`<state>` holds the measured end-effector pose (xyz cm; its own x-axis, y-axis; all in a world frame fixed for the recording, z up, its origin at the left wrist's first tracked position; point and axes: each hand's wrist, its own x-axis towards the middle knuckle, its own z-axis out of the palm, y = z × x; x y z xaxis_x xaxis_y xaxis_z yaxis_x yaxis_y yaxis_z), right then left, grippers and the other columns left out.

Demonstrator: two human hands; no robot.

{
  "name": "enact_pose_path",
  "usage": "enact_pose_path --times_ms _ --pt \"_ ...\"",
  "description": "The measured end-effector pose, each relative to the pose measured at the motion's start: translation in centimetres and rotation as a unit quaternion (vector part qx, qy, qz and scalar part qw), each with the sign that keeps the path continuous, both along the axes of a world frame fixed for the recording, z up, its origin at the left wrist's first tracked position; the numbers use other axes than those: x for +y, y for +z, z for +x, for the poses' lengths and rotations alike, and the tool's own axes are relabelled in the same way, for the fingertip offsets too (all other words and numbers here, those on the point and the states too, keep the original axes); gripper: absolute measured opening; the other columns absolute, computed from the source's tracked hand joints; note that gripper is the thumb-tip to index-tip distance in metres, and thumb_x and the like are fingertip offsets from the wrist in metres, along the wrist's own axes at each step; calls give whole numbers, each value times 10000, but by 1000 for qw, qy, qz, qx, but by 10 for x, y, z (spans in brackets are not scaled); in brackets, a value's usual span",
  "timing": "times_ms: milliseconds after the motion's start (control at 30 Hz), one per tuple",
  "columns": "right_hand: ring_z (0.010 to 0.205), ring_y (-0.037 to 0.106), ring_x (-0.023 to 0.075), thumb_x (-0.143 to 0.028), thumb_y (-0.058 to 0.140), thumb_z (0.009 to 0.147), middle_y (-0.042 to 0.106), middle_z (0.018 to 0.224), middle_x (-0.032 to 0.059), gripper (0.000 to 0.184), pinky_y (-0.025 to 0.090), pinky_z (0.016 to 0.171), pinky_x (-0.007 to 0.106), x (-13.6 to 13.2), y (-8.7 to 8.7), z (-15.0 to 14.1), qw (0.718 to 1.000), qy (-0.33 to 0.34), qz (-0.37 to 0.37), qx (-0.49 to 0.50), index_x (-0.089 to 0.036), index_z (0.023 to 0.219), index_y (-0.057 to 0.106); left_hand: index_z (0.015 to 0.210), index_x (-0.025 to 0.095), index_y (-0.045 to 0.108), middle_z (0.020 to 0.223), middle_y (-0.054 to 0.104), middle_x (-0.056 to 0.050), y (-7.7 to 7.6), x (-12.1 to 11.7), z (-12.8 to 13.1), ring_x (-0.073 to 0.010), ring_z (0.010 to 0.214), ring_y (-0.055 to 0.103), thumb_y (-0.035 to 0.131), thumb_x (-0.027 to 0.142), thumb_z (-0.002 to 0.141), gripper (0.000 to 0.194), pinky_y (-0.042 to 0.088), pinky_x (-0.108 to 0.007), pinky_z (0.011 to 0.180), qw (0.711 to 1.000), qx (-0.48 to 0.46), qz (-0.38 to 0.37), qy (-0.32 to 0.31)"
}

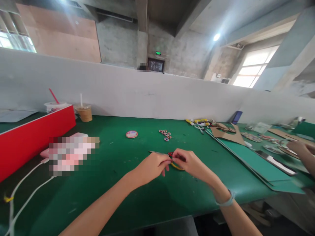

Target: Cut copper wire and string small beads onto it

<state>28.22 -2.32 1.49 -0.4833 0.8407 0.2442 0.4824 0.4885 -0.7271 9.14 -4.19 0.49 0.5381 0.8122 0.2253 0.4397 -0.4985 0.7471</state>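
Over the green tabletop my left hand (153, 165) and my right hand (187, 160) meet, fingertips pinched together. Whatever lies between the fingers is too small or hidden to name. Just behind and beneath them lies a pair of scissors (158, 153), blades to the left, its red and yellow handle (177, 167) partly covered by my right hand. A little farther back rests a small cluster of colourful beaded rings (165, 134). To its left sits a round red-rimmed disc (131, 134), lying flat.
A red divider (36, 139), a drink cup (85, 113) and white cables (29, 175) are on the left. Green boards (256, 164), cut cardboard (227, 133), a phone (275, 163) and markers (200, 123) lie right. Another person's hand (299, 149) works at far right. A white partition (137, 93) stands behind.
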Motion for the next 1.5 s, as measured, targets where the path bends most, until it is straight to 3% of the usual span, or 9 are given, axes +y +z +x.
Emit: enact_pose_path --times_ms 100,167,267,433,567,867,1067,1233,1500 --pt "593 582 126 -318 472 852 637 689 -4 200 426 534 221 20 -11 1 998 10 -60 24 -169 889 601 817 181 650 737 692 -23 1 6 -6 -130 514 623 368 299 915 321 439 -230 514 996 -48 -60 41" --pt "744 615 159 -273 538 811 667 846 52 197 465 672 263 35 -26 1 998 -43 2 -49 -151 942 619 858 191 648 725 690 -13 5 10 -12 -119 480 593 380 306 908 296 414 -220 486 994 -58 -52 74" --pt "943 568 212 -178 587 752 637 956 104 206 416 862 314 50 -48 -1 964 -82 118 -225 -136 944 651 865 209 656 714 691 1 9 11 -17 -101 432 524 372 302 913 302 381 -216 470 994 -40 -5 104" --pt "948 540 252 -248 580 799 605 951 139 180 420 849 329 50 -67 -6 926 -142 158 -312 -117 905 644 775 214 650 756 699 -13 0 8 -18 -142 600 592 367 296 923 330 424 -239 610 986 -1 88 141" --pt "919 553 257 -266 543 847 601 951 151 182 419 827 338 42 -70 -4 917 -158 169 -324 -103 888 613 804 220 635 805 702 -12 -10 10 -19 -167 754 629 365 273 932 303 440 -267 740 981 13 125 149" --pt "835 606 253 -286 564 809 648 844 120 162 414 735 317 42 -70 1 922 -230 121 -286 -135 861 589 1024 211 623 885 716 -53 -23 20 -34 -202 786 659 388 182 905 265 469 -295 703 930 161 209 255" --pt "964 570 254 -399 623 778 609 1013 131 410 425 855 335 48 -81 6 949 -186 160 -199 -117 1071 568 1023 179 620 904 722 -83 -22 25 -39 -222 803 669 378 166 910 267 463 -292 661 901 243 199 297" --pt "1061 516 342 -560 684 631 585 1079 187 692 404 888 445 40 -76 -1 936 -210 185 -216 -84 1116 551 1002 177 616 870 722 -77 -22 28 -42 -212 761 669 379 169 912 254 448 -278 644 892 253 203 313" --pt "977 599 273 -497 641 719 660 1021 117 535 449 820 365 31 -63 -9 944 -185 169 -213 -148 1119 580 981 182 611 814 713 -85 -26 31 -42 -217 737 664 369 183 919 250 409 -260 584 873 288 211 334"
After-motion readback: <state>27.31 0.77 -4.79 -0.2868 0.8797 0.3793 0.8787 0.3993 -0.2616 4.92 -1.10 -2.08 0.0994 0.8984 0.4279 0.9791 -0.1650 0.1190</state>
